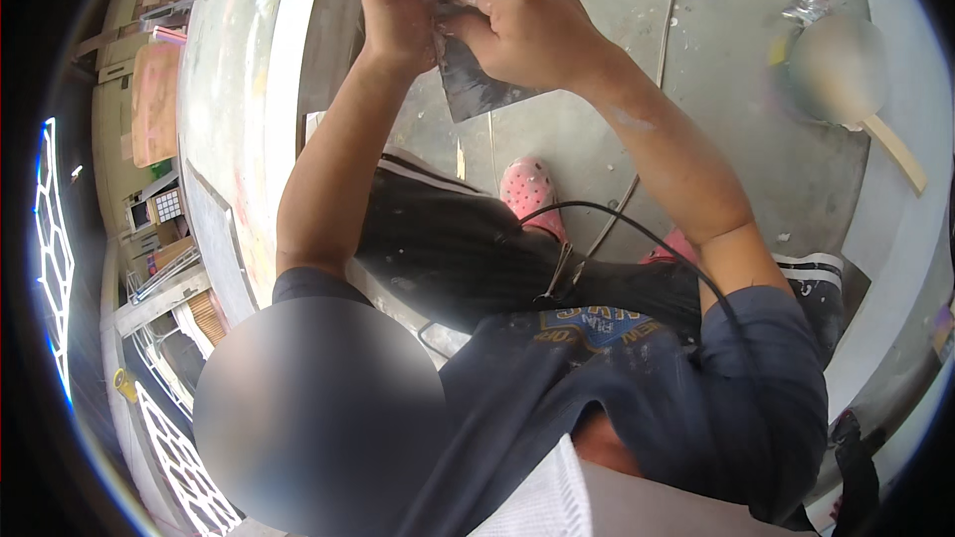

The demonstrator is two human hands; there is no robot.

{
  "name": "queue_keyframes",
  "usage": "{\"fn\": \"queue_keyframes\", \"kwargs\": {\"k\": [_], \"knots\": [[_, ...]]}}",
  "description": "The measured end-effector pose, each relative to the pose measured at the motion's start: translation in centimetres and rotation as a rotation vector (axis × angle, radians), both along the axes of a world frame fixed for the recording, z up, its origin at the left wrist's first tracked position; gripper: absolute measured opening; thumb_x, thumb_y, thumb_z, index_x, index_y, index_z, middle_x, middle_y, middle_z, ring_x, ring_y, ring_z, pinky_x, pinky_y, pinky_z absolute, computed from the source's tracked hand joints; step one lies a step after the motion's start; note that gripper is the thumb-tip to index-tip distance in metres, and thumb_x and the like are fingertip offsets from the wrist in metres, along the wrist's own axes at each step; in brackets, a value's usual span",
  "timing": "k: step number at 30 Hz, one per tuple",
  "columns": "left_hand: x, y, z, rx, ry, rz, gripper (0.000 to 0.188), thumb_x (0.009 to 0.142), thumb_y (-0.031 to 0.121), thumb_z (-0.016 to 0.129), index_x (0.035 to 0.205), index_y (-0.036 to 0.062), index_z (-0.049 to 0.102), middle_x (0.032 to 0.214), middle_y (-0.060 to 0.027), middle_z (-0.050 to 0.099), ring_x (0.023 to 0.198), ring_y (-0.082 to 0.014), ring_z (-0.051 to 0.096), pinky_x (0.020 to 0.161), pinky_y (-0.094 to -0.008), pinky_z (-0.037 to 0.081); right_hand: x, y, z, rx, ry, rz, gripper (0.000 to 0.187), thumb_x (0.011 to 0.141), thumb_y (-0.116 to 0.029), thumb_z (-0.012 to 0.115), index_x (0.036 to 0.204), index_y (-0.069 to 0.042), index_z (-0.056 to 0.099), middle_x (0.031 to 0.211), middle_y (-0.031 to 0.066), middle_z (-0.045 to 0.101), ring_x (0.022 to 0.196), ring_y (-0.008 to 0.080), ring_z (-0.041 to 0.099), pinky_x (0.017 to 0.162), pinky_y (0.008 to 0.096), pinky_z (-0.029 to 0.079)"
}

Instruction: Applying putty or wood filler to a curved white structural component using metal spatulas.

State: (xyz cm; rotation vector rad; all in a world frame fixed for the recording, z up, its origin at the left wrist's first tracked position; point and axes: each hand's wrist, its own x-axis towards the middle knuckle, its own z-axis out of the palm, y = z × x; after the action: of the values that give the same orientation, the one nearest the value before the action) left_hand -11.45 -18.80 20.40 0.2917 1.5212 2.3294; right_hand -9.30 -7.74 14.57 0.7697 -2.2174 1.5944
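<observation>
Out in front of me, at the top of the view, both hands are on a dark, flat sheet [463, 89] with whitish smears; its material is hard to tell. My left hand [398, 15] is closed at the sheet's left side, with pale residue on the palm. My right hand [532, 30] lies over the sheet's face, its fingers curled in a pinch beside the left palm. The fingertips are partly hidden between hand and sheet. The sheet's lower corner hangs below the right hand, and its upper part runs out of view.
Pink clogs [527, 187] stand on the grey floor [756, 169] below. A thin cord [665, 50] runs across it. At right are a blurred round shape [841, 70], a wooden stick [900, 154] and crumpled clear plastic [806, 6]. A black cable [597, 205] crosses my lap.
</observation>
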Motion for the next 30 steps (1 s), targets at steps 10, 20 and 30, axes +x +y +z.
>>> {"fn": "queue_keyframes", "kwargs": {"k": [10,20,30], "knots": [[-0.5,-0.6,-1.0,-0.037,0.008,-0.117,0.045,0.08,0.026,0.033,0.115,0.0008,0.042,0.115,-0.0144,0.048,0.106,-0.0251,0.048,0.091,-0.0346,0.039,-2.5,3.4,-1.0,0.034,-0.003,-0.302,0.016,0.071,-0.025,0.059,0.075,-0.009,0.062,0.064,0.0129,0.059,0.064,0.0313,0.059,0.057,0.0405,0.047],[0.6,-0.5,-0.9,-0.248,0.03,0.154,0.033,0.085,0.02,0.032,0.108,0.0011,0.046,0.1,-0.014,0.053,0.094,-0.0239,0.054,0.082,-0.0331,0.045,-1.8,0.2,-1.3,-0.013,0.183,-0.134,0.009,0.068,-0.015,0.057,0.067,-0.007,0.056,0.057,0.0135,0.056,0.057,0.0317,0.057,0.051,0.0409,0.045],[-0.9,-1.3,0.1,-0.38,-0.034,0.397,0.048,0.089,0.041,0.034,0.113,0.0031,0.048,0.105,-0.0132,0.055,0.095,-0.0231,0.054,0.084,-0.0359,0.043,-2.7,-0.1,0.5,-0.121,0.107,0.1,0.016,0.071,-0.019,0.058,0.077,-0.005,0.061,0.066,0.0151,0.059,0.061,0.0315,0.058,0.057,0.0384,0.046]]}}
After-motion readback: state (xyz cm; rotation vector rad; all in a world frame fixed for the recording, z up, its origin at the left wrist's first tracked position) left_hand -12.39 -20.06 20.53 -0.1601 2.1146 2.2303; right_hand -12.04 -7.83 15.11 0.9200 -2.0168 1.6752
